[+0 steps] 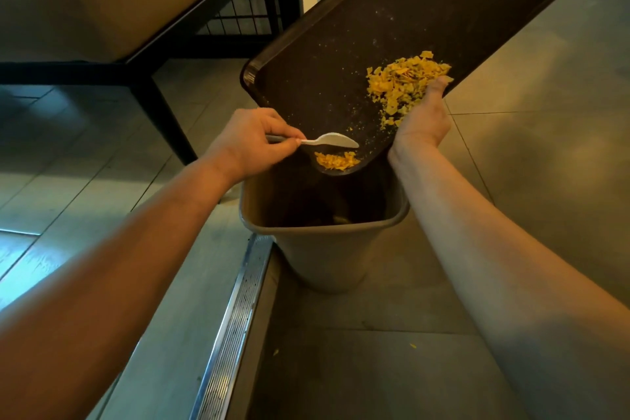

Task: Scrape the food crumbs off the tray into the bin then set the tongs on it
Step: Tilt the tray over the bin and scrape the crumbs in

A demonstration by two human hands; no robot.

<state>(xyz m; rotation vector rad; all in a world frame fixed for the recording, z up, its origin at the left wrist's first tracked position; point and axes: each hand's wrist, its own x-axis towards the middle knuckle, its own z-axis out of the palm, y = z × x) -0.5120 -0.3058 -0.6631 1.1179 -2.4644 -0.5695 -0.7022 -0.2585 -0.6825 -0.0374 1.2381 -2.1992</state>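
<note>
Dim, warm yellowish light; cool glare on floor [20, 215] at left; wide-angle bending at edges; near forearms soft, blurred.

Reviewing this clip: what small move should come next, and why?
Probably sweep the spoon in the left hand down through the small crumb pile at the tray's low corner, already over the bin. A bigger pile waits beside the right hand.

The grey tiled floor [531, 181] carries a tan plastic bin [324, 249], standing upright just beside a metal drain grate [231, 327]. 2 small yellow crumbs [413, 346] lie near it. Black furniture legs [163, 112] rest further back.
</note>
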